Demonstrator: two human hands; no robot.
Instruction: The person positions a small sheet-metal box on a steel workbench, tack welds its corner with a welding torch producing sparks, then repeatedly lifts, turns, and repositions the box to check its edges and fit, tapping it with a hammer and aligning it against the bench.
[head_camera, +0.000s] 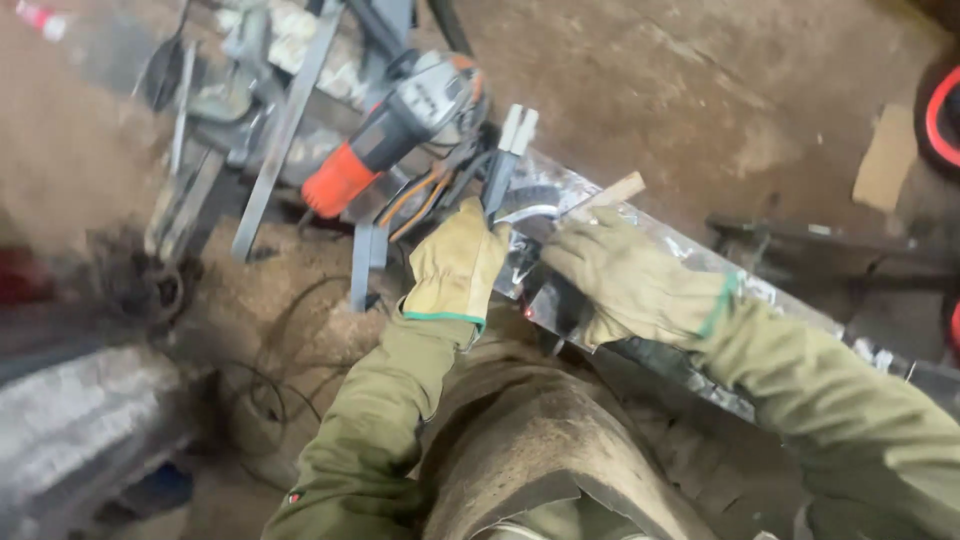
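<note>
- Left hand (455, 262), yellow glove, fingers curled tight round the dark handles of a clamp (505, 165); its two pale ends stick up above the glove.
- Right hand (625, 280), gloved, laid flat with fingers together, pressing on a shiny metal strip (690, 255).
- Strip runs from the hands toward the right edge of view, across the knee, over the dirt floor (640, 90).
- Wooden stick (610, 193) pokes out past the right fingertips.
- Orange-handled grinder (400, 125) lies just beyond the clamp.
- Judgement: strip looks stiff, slick, sharp-edged; best held on its flat face, near the clamp.

Dirty concrete floor (700, 90), sawdust, dim light.
</note>
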